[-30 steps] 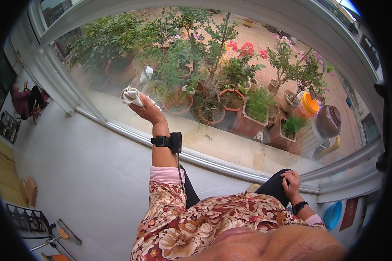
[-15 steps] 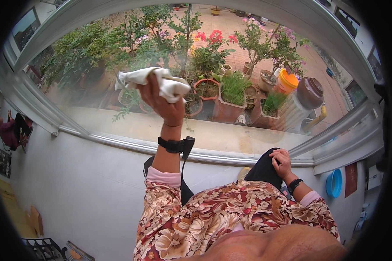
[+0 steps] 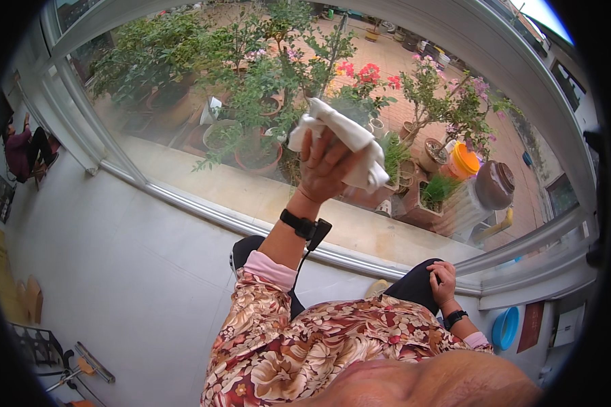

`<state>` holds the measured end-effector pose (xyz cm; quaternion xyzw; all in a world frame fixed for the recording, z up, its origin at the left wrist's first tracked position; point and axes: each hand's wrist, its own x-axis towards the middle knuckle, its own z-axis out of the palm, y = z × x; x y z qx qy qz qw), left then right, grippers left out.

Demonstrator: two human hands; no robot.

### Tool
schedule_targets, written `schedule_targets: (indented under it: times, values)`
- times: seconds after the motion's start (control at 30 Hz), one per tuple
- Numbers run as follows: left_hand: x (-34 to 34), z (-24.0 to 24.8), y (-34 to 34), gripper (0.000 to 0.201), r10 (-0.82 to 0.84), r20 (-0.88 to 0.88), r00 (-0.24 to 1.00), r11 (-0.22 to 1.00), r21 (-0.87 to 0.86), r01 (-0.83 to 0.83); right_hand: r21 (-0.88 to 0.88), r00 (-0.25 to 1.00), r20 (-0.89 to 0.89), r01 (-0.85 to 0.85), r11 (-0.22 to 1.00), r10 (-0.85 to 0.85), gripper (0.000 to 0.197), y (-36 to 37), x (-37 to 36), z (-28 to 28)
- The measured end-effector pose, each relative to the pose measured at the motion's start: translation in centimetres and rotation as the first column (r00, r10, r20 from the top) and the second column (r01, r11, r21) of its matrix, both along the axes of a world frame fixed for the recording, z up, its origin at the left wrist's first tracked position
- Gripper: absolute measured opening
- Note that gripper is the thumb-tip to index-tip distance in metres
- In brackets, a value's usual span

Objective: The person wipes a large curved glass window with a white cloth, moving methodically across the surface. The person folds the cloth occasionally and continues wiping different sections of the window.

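Observation:
Up against the window glass point(image 3: 183, 146), my left hand point(image 3: 326, 166) grips a crumpled white cloth point(image 3: 349, 136). The cloth bunches over and past the fingers, and the palm side of the hand is hidden. A black band with a small device point(image 3: 305, 227) sits on my left wrist. My right hand point(image 3: 442, 281) rests on my right knee point(image 3: 414, 288) with its fingers laid over the dark trousers, holding nothing. It wears a dark watch point(image 3: 456, 317). The glass looks hazy in places toward the left.
Behind the glass stand potted plants, an orange bucket point(image 3: 464, 161) and a brown jar point(image 3: 494, 186). A white frame rail point(image 3: 204, 216) runs along the window's bottom. A blue basin point(image 3: 505, 328) is at right. At far left a person point(image 3: 27, 149) sits; a squeegee-like tool point(image 3: 95, 363) lies lower left.
My left hand has swept the cloth rightward across the glass, and the cloth now drapes over the hand's right side. The view has shifted a little; my right hand stays on the knee.

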<state>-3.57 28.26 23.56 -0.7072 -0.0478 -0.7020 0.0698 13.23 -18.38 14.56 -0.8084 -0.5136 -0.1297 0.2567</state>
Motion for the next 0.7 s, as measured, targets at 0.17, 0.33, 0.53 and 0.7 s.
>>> schedule_targets:
  times: [0.17,0.33,0.53,0.7]
  values:
    - [-5.7,-1.4,7.5,0.067,0.196,0.228,0.954,0.94,-0.32,-0.116,0.0,1.0,-0.012,-0.021,1.0,0.021,0.004,0.3,0.6,0.3]
    - [-7.7,-5.6,11.8,0.054,0.406,0.387,0.827,0.746,-0.664,-0.055,-0.006,0.998,-0.013,-0.055,0.998,0.055,0.004,0.8,1.0,0.7]
    - [-7.9,-12.2,14.1,0.058,0.571,0.42,0.706,0.472,-0.871,0.136,0.001,0.999,-0.015,-0.044,0.999,0.044,0.003,0.8,1.6,0.4]
    - [-8.6,-16.3,16.0,0.059,0.722,0.344,0.601,-0.008,-0.863,0.504,0.014,0.998,-0.028,-0.058,0.998,0.058,0.003,1.0,2.1,0.0]
